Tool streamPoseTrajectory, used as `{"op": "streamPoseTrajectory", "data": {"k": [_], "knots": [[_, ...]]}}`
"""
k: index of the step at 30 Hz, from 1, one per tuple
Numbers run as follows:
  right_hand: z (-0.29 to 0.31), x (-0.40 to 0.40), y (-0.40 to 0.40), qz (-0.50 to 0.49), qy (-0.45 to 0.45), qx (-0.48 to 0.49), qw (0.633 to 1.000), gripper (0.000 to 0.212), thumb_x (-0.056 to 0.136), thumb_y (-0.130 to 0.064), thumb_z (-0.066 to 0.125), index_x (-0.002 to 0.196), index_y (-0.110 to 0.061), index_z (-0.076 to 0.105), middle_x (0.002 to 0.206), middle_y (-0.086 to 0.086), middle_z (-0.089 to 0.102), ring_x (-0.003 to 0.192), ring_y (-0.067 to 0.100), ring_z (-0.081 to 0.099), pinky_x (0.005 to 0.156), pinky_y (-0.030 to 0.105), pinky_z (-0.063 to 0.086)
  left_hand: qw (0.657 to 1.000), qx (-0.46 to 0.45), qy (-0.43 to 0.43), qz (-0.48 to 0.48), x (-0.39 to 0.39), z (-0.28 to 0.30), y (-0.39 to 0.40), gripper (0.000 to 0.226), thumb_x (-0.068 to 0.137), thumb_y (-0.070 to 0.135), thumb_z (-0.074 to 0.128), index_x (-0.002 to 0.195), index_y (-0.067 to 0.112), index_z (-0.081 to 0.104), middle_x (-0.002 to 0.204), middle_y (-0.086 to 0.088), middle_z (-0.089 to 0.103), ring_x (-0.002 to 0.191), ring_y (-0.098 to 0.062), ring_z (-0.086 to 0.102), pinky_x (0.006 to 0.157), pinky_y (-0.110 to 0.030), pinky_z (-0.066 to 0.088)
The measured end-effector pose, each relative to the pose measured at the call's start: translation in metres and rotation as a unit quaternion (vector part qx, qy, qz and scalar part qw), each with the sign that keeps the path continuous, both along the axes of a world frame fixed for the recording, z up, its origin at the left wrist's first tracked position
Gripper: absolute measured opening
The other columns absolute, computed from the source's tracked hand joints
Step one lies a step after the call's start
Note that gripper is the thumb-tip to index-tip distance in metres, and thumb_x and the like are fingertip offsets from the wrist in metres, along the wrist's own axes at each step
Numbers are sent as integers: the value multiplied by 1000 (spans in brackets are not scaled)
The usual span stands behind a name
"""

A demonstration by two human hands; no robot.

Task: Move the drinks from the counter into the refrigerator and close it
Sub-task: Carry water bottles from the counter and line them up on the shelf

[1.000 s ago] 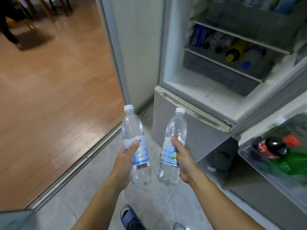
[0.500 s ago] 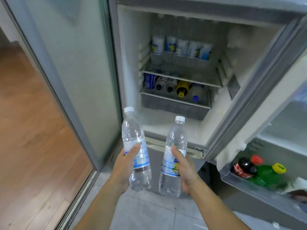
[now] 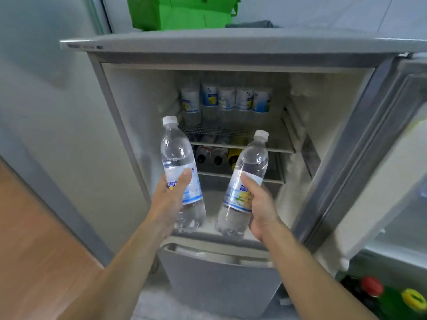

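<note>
I hold two clear water bottles with white caps in front of the open refrigerator [image 3: 120,107]. My left hand [image 3: 169,199] grips the left bottle [image 3: 176,153], which stands nearly upright. My right hand [image 3: 261,209] grips the right bottle [image 3: 250,162], tilted with its cap leaning right. Both bottles hover just before the compartment's opening, above its frosty floor. Inside, a row of several water bottles [image 3: 227,99] stands at the back of the wire shelf [image 3: 233,131]. Below it several drinks [image 3: 216,154] lie on their sides.
The fridge door [image 3: 360,158] stands open at the right, its lower rack holding a cola bottle [image 3: 369,288] and a green bottle [image 3: 413,301]. A green bag [image 3: 182,12] sits on top of the fridge. A closed lower drawer [image 3: 219,280] is below my hands. Wooden floor lies left.
My view has tilted up and come closer to the fridge. Both bottles have risen towards the open compartment, and the right bottle now tilts.
</note>
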State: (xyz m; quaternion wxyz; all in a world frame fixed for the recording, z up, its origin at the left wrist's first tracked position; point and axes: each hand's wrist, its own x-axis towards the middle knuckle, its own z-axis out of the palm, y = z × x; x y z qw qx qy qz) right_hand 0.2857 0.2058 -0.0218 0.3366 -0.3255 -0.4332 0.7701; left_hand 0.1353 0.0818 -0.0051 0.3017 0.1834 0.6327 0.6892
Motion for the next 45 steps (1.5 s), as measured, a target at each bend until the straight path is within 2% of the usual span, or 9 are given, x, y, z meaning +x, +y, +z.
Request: {"op": "streamPoseTrajectory", "data": {"k": [5,12,15,19,21,28,36,40,45], "knots": [[22,-38,46,-54,3,68,996,23,85,-26,76,106,-23,66,88,-4,78,77,13,75,60,24,57,997,28,75,15,-40,25,52,45,73,51,78,108,33,58,99,7,75,91,-14,73,88,-44,57],[58,-98,101,-85,15,120,989,44,82,-33,79,121,-21,62,107,0,75,90,14,74,70,28,60,979,61,181,72,-103,47,132,34,81,30,80,100,28,52,90,6,67,67,1,68,59,-24,57],[73,-126,122,-90,8,157,984,30,86,-34,75,113,-26,62,109,0,72,95,15,72,81,34,60,969,66,223,81,-125,53,158,40,80,26,80,109,21,53,91,10,64,67,12,63,56,-10,51],[79,-161,153,-92,-22,199,975,34,88,-36,72,117,-23,57,117,3,68,103,19,68,91,46,57,965,78,246,55,-153,51,183,50,81,23,78,124,11,56,111,-4,68,98,-13,68,77,-23,58],[77,-175,168,-99,-41,212,971,48,87,-38,73,128,-21,53,123,4,65,109,21,65,96,48,54,965,86,241,57,-163,48,193,51,83,19,78,128,8,55,118,-8,66,104,-17,66,75,-14,55],[65,-198,206,-137,-58,278,949,46,88,-26,73,128,-24,50,118,-11,60,107,8,59,89,22,47,968,78,239,20,-176,45,223,58,84,21,78,134,9,51,127,-9,63,111,-20,64,94,-42,55],[58,-200,221,-122,-69,319,937,58,90,-22,73,140,-18,44,123,-8,57,113,8,56,88,17,46,959,92,267,-7,-167,43,252,56,85,13,76,134,2,50,135,-13,57,123,-24,57,104,-40,48],[58,-193,223,-61,-89,334,936,66,89,-25,73,145,-15,40,135,-2,57,123,14,55,100,26,48,958,83,275,1,-170,39,249,57,80,13,80,129,8,51,124,-1,59,113,-15,59,93,-22,51],[52,-176,224,-69,-163,368,913,76,81,-31,81,144,-18,40,140,2,54,121,14,55,94,25,47,928,-10,371,-25,-175,30,235,73,78,18,81,140,14,41,140,-6,53,123,-19,54,101,-31,46]]}}
